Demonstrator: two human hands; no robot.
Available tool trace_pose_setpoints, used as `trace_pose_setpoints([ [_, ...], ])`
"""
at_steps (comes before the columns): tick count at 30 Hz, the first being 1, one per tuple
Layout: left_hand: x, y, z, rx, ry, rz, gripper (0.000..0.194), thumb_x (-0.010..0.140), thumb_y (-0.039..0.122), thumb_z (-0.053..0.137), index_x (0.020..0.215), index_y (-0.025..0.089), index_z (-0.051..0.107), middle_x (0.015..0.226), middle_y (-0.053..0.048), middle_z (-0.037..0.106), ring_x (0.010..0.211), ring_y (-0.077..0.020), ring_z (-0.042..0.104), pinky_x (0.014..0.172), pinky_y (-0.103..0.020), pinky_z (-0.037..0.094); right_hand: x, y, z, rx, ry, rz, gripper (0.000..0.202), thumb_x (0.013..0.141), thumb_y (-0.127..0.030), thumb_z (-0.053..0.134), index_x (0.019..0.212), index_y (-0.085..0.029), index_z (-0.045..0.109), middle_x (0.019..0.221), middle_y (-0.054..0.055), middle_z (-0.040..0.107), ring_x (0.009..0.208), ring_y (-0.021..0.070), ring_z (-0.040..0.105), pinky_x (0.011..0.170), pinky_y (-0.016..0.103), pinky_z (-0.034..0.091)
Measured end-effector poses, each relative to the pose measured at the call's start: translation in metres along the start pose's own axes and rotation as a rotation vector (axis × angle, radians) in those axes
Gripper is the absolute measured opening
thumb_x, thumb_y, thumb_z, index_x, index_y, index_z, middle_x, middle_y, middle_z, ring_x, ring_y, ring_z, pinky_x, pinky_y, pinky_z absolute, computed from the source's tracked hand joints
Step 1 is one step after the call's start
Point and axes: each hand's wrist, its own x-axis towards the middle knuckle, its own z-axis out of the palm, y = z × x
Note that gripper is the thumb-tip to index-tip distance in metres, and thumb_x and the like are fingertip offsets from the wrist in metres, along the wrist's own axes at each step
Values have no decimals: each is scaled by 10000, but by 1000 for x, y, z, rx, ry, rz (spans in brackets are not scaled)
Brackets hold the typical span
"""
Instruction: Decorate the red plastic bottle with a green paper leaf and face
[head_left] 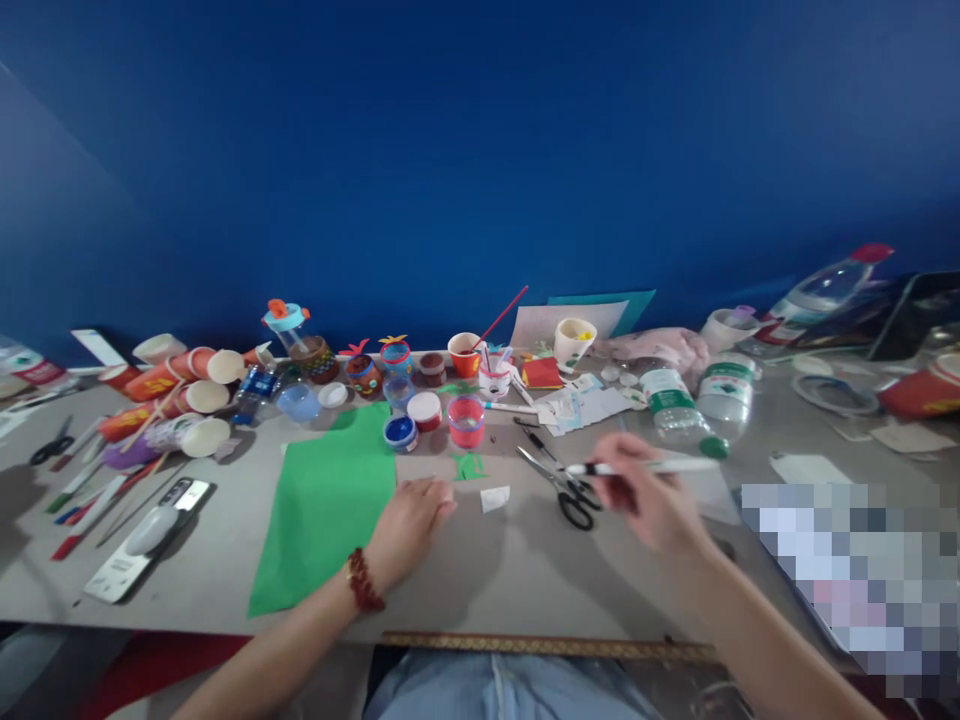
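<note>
My right hand [637, 490] is closed round a white marker pen [686, 466], its dark tip pointing left above the table. Just below and left of that tip lie scissors [574, 508] with black handles. My left hand [412, 525], a dark red bead bracelet at its wrist, rests palm down on the table beside a green sheet [322, 510]. Its fingers lie on the tabletop, partly foreshortened, and I see nothing held in them. Between the hands are a small white paper scrap [495, 499] and a green paper cutout [469, 465].
Open paint pots, blue [400, 432] and red [466, 422], stand beyond my left hand. Paper cups [206, 397], pens and a phone [148, 540] lie at left. Plastic bottles [670, 400] are at back right, near a blurred-out object [840, 580]. A blue wall [480, 170] rises behind.
</note>
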Motion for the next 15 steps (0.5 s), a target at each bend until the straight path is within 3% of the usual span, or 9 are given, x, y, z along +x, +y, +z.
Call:
trace_pose_setpoints([
  [2, 14, -8, 2, 177, 8, -26, 202, 953, 262, 430, 844, 191, 584, 884, -72, 620, 865, -237, 572, 804, -395, 431, -2, 23, 13, -113, -171, 157, 212, 763, -379, 684, 805, -196, 585, 568, -12, 633, 400, 85, 476, 362, 178, 333],
  [5, 26, -10, 4, 235, 38, -51, 129, 897, 289, 535, 930, 189, 610, 979, -91, 607, 948, -263, 559, 838, -421, 441, -2, 61, 34, -232, -276, 202, 193, 718, -330, 669, 818, -189, 582, 660, 13, 677, 487, 118, 532, 452, 229, 428],
  [8, 25, -3, 7, 119, 92, 10, 283, 868, 340, 586, 1105, 185, 579, 1125, -107, 577, 1058, -277, 521, 909, -435, 435, 2, 84, 39, -382, -267, 22, 88, 710, -249, 630, 769, -183, 622, 624, -2, 625, 552, 136, 528, 514, 246, 409],
  [11, 22, 9, 16, -62, 42, 138, 353, 870, 394, 591, 1156, 190, 555, 1148, -99, 569, 1077, -256, 511, 931, -404, 443, 7, 94, 38, -461, -225, -152, 60, 735, -200, 558, 699, -189, 605, 582, -16, 563, 561, 138, 493, 529, 251, 372],
  [15, 24, 17, 30, -108, 2, 123, 324, 880, 365, 582, 1157, 199, 554, 1105, -91, 580, 1023, -255, 527, 883, -415, 455, 8, 102, 40, -518, -224, -215, 68, 757, -169, 520, 729, -198, 575, 591, -23, 548, 575, 143, 484, 546, 255, 365],
])
